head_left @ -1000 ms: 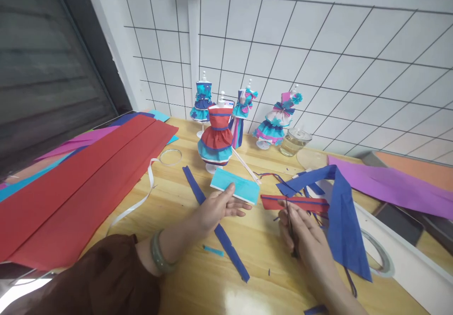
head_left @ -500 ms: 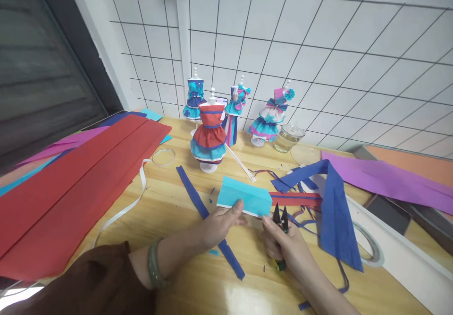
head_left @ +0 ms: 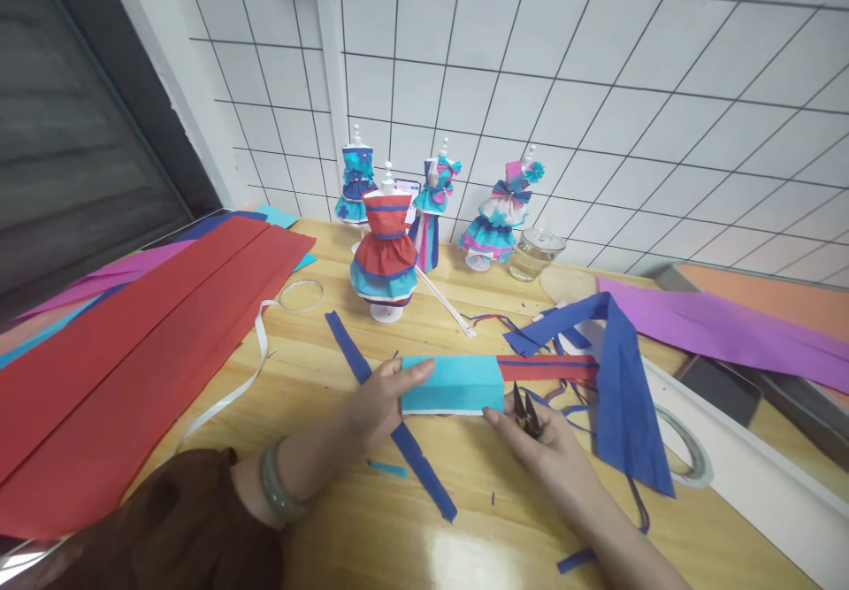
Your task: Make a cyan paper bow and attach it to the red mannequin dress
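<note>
one turquoise sheet [head_left: 456, 386] in left grip [head_left: 375, 402], sheet and one snips [head_left: 528, 417] in right grip [head_left: 552, 450], four mannequins [head_left: 383, 254]

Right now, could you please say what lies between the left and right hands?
In the head view, a white-edged, rectangular, paper-like turquoise sheet spans the gap.

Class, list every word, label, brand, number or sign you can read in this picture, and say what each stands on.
No text can be read.
Card or screen behind the red dress: coloured marks, too small and blurred to read.
Turquoise paper: no writing visible.
Scissors: no brand visible.
Glass: no label visible.
</note>
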Tool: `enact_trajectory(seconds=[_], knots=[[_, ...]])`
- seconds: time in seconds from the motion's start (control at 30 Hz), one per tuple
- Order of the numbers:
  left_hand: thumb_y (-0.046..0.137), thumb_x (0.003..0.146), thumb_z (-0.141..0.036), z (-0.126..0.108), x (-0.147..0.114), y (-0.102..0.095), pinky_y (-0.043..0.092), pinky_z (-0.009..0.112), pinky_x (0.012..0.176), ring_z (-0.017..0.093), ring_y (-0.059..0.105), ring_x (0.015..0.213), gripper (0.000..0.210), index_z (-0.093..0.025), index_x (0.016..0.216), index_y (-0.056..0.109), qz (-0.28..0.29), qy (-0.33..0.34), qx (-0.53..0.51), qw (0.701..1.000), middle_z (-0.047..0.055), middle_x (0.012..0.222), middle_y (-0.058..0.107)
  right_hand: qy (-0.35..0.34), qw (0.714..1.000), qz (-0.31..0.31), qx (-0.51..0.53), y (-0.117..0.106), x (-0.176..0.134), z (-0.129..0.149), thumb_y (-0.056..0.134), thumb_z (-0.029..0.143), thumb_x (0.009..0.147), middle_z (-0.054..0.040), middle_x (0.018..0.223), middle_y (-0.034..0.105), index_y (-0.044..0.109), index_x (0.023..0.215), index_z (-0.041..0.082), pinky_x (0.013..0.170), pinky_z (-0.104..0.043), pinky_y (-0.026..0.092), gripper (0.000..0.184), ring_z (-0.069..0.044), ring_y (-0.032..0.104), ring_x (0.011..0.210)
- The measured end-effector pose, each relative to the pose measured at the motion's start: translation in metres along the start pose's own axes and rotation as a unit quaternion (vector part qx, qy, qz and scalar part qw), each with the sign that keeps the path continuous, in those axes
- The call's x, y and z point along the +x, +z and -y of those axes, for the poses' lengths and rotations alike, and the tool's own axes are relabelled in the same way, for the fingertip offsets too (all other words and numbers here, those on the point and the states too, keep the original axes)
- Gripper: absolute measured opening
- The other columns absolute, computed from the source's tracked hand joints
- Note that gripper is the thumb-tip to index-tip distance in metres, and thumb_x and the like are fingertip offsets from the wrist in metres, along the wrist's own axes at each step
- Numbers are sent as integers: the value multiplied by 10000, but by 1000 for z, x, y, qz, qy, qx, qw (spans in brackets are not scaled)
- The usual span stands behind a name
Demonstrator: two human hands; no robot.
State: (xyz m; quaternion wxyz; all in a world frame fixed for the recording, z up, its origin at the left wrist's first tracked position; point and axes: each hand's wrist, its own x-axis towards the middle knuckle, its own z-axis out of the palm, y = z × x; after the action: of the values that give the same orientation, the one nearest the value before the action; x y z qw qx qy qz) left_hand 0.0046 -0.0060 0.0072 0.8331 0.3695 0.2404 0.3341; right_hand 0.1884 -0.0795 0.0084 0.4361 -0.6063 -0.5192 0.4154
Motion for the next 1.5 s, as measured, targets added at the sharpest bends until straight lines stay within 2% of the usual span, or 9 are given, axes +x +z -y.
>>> enact_trajectory(seconds=[0.13,0.27,0.37,0.5,0.7,0.83,1.03,1.3,1.5], knots=[[509,793,-376,-9,3,-9,436,299,794,195,597,880,350,-101,973,629,11,-18,48,999,125,944,653,-13,999,37,-35,-5,0,3,587,348,737,56,508,379,509,579,187,487,-226,271,239,-104,336,496],[671,661,-318,-12,5,-14,432,248,720,150,598,789,422,-127,1032,604,22,-63,194,979,65,849,662,-10,991,124,-40,-3,-2,5,558,319,752,45,545,404,513,610,181,504,-226,281,203,-113,358,532],[738,564,-281,-11,4,-13,431,227,625,127,585,695,548,-172,1076,575,76,-97,272,954,12,780,645,-2,983,177,-39,1,-5,6,514,323,784,36,568,402,527,659,176,500,-228,277,194,-111,339,532],[738,544,-316,-10,0,-9,440,222,586,119,564,643,344,-138,824,644,129,-117,293,940,6,748,628,0,975,218,-44,3,-6,6,475,348,813,40,580,352,495,669,172,497,-223,267,229,-104,308,540],[722,562,-337,-13,-1,-7,440,224,550,117,557,604,315,-142,788,624,65,-127,269,952,-3,719,619,5,985,163,-61,1,-2,6,529,419,773,38,580,404,495,649,175,525,-226,314,276,-115,381,564],[700,601,-327,-9,2,-11,444,235,570,111,555,617,293,-146,816,615,65,-113,233,964,0,747,618,1,990,130,-56,-1,0,4,526,435,775,12,617,491,556,699,170,570,-237,355,278,-131,444,599],[692,613,-331,-4,3,-10,449,243,589,122,563,647,298,-142,828,609,52,-97,238,965,16,778,628,50,992,114,-25,0,2,1,460,464,817,75,441,319,536,733,170,381,-211,214,315,-74,273,388],[689,623,-325,2,3,-11,464,263,619,146,592,673,326,-129,881,648,85,-129,219,963,60,832,651,67,993,100,13,8,1,-12,547,473,758,98,405,281,443,638,186,359,-209,146,329,-52,213,362],[715,585,-314,-4,4,-12,466,255,629,139,596,658,330,-157,871,663,103,-161,227,955,20,792,659,78,993,83,26,4,3,-5,561,493,734,97,394,286,428,607,189,351,-212,142,355,-50,206,353]])
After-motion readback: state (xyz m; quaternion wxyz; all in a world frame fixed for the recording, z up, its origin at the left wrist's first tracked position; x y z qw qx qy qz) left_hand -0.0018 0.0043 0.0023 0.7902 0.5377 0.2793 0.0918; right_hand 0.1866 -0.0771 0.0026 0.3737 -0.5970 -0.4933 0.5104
